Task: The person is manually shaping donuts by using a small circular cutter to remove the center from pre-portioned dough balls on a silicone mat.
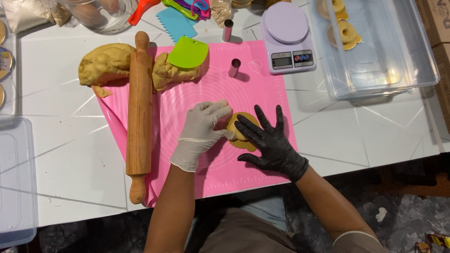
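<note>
Presently, entries and hazards:

- Left hand [202, 133], white glove: fingers curled around the near-left edge of the dough round [240, 126], thumb against its side. Judged risk: too firm a pinch would dent or tear the soft edge.
- Right hand [271, 140], black glove: fingers spread flat and open, tips resting on the round's right side, holding nothing. Uneven pressure could flatten one side.
- Dough round: lies on a gold card disc [243, 143] near the middle of the pink mat [220, 168], between both hands. The disc could slide on the mat under a sideways push.
- Rolling pin [139, 112]: lies along the mat's left edge, well apart from the hands; a nudge could set it rolling.
- Metal cutter tube [234, 67]: upright beyond the hands; a reach past it may tip it.
- Dough lump [171, 71] under the green scraper [188, 52]: uncovered, likely to dry.
</note>
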